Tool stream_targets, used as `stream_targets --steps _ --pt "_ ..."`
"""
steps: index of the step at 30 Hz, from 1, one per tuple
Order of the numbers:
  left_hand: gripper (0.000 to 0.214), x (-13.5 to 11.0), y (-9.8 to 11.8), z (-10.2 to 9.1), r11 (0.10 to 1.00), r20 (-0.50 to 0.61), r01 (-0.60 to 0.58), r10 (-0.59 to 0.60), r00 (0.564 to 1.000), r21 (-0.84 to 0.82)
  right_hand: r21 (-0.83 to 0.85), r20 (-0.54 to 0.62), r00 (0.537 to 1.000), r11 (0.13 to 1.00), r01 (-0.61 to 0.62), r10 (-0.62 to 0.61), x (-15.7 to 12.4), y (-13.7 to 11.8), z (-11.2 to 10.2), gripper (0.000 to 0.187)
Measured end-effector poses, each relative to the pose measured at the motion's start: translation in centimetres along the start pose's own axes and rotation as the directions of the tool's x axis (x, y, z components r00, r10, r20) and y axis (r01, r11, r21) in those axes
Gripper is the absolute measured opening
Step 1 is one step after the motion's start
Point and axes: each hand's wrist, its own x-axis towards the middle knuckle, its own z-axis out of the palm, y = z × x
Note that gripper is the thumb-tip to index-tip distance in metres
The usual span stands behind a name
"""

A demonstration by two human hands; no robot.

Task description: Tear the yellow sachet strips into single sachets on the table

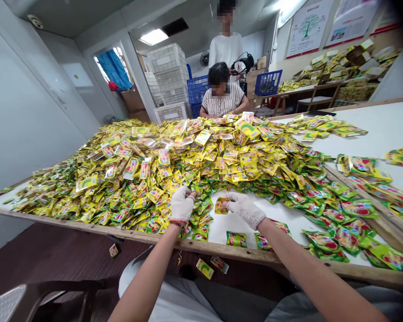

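My right hand (246, 209), in a white knit glove with bare fingertips, pinches the edge of a small yellow packet (220, 205) over a bare patch of the white tabletop (218, 228). To its left, my left hand (182, 205), gloved the same way, has its fingers curled together at the edge of the heap of yellow and green packets (248, 156). Whatever those fingers may hold is hidden. A green packet (236, 239) with a red fruit picture lies near the front edge, below my right hand. Another green packet (262, 241) rests partly behind my right forearm.
A wooden rim (228, 252) runs along the table's front. Small boxes (130, 167) lie atop the heap. At right, a wooden divider (366, 201) separates more packets. Two people (223, 96) are across the table, near stacked white crates (169, 76). A stool (40, 295) stands lower left.
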Motion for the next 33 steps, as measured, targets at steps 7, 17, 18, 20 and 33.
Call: stream_targets --steps 7,17,18,20,33 --pt "0.03 -5.4 2.5 2.2 0.737 0.11 0.039 0.049 0.993 -0.675 -0.103 -0.028 0.998 0.993 0.054 -0.057 -0.2 -0.7 0.3 0.025" --pt "0.045 -4.5 2.6 3.2 0.593 0.39 0.323 -0.015 0.921 -0.738 -0.263 0.002 0.988 0.953 0.152 -0.156 -0.5 -0.8 0.6 0.018" --pt "0.041 -4.1 2.6 3.0 0.608 0.395 0.309 0.008 0.919 -0.731 -0.226 0.029 0.985 0.959 0.174 -0.172 -0.5 -0.5 0.6 0.021" --pt "0.036 -3.4 2.7 2.5 0.646 0.39 0.255 0.071 0.918 -0.719 -0.2 0.077 0.979 0.959 0.202 -0.19 -0.3 0.1 0.7 0.024" --pt "0.035 3.8 4.4 -1.1 0.937 0.048 -0.296 0.31 0.95 -0.185 -0.019 -0.072 0.994 0.996 -0.086 0.085 -0.2 -0.1 2.2 0.032"
